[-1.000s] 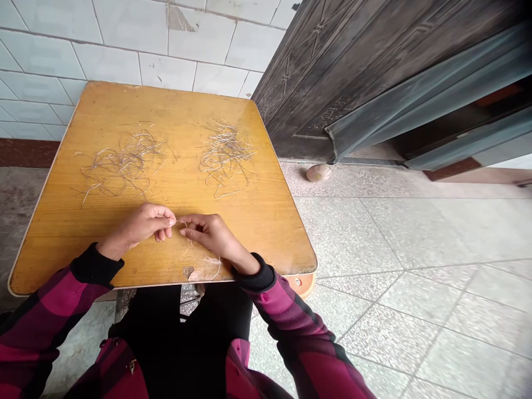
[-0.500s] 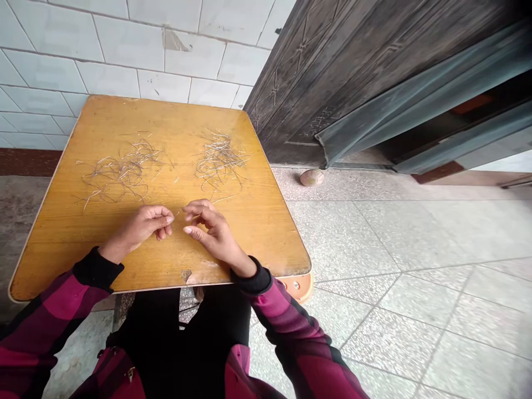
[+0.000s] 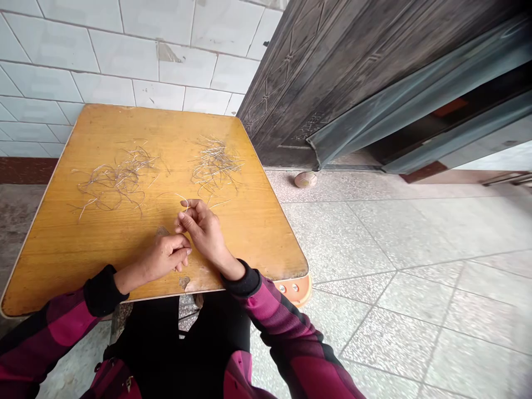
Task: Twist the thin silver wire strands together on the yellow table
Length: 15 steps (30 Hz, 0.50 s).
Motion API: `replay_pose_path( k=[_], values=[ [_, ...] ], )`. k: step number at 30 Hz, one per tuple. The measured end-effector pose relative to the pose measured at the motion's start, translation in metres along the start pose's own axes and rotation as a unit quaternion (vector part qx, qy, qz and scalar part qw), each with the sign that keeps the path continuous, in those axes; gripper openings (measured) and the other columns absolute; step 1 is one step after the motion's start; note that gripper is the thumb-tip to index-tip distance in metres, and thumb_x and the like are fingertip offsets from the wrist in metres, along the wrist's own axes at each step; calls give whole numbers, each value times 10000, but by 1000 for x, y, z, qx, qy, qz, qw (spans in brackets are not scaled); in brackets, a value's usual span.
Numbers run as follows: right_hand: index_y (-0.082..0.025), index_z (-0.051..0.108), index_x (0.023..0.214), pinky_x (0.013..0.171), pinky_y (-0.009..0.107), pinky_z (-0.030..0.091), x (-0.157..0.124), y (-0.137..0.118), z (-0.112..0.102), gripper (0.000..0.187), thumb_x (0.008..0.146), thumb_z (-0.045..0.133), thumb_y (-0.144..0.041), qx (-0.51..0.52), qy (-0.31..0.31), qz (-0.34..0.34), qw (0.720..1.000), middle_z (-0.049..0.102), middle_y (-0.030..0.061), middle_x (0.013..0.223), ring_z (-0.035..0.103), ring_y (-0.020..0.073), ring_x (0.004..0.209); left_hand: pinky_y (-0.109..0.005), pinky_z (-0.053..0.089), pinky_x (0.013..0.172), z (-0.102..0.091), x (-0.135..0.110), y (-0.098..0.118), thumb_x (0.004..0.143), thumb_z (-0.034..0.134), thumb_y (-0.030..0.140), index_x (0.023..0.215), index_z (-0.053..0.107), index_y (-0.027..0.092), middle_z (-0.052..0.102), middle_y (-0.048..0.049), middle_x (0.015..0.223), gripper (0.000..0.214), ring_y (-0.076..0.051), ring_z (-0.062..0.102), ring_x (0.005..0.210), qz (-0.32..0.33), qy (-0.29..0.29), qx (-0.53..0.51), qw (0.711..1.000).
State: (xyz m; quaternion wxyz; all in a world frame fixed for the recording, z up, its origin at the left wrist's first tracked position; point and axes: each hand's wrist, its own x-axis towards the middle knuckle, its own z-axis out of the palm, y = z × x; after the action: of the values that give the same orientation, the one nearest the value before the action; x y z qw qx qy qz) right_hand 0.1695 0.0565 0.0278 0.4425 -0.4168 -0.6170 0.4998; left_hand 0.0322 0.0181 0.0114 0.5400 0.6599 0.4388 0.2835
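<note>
Two loose heaps of thin silvery wire strands lie on a yellow wooden table (image 3: 62,238): a left heap (image 3: 114,180) and a right heap (image 3: 214,163). My right hand (image 3: 201,227) is raised a little over the table's middle, its fingertips pinched on a single short wire strand (image 3: 183,198) just below the right heap. My left hand (image 3: 168,255) rests curled near the table's front edge, fingers pressed together; whether it holds anything is hidden. Both sleeves are magenta and black plaid.
A white tiled wall (image 3: 124,44) backs the table. A dark carved door (image 3: 332,72) stands at the right. Grey speckled floor tiles (image 3: 394,249) spread to the right, with a small round object (image 3: 305,179) by the door's foot. An orange stool edge (image 3: 297,288) shows under the table.
My hands have parted. The right hand rose toward the right heap with a strand in its fingertips, and the left hand drew back to the table's front edge. The camera tilted slightly.
</note>
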Motion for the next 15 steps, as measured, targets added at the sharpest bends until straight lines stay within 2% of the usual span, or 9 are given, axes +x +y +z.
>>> replay_pose_path(
  k=[4,7,9,11,15],
  values=[
    [-176,502,1132,517,204,452,-3,-5,-5,278,954,448,-382,-18,-18,8,1000,597,-31,706,550,73,511,-268,497,622,-6,1,-1,852,582,277,711,640,167,680,-25,677,188,-150,642,628,2,-32,-9,999],
    [-152,554,1124,537,216,439,-7,-9,-16,255,943,466,-308,-121,-18,-24,992,586,-39,628,535,79,484,-290,510,681,-22,3,1,809,650,333,808,667,152,721,-56,795,182,-175,661,729,-28,-3,-114,993],
    [-153,577,1123,563,223,444,-12,-11,-22,240,930,484,-261,-191,-32,-42,980,592,-38,603,549,87,485,-302,517,677,-33,4,3,828,628,394,853,656,141,732,-85,829,256,-173,667,716,-63,36,-237,969],
    [-162,582,1140,581,230,451,-18,-11,-26,248,923,487,-236,-240,-51,-47,968,613,-26,619,569,97,500,-295,514,651,-41,3,4,834,618,406,859,658,131,732,-95,804,279,-165,663,674,-93,47,-323,941],
    [-158,579,1160,588,240,448,-25,-10,-28,268,920,474,-216,-298,-55,-39,952,621,-8,624,588,121,532,-248,482,589,-48,2,5,703,699,232,822,688,116,713,-66,709,166,-135,631,603,-132,-1,-373,918]
  ],
)
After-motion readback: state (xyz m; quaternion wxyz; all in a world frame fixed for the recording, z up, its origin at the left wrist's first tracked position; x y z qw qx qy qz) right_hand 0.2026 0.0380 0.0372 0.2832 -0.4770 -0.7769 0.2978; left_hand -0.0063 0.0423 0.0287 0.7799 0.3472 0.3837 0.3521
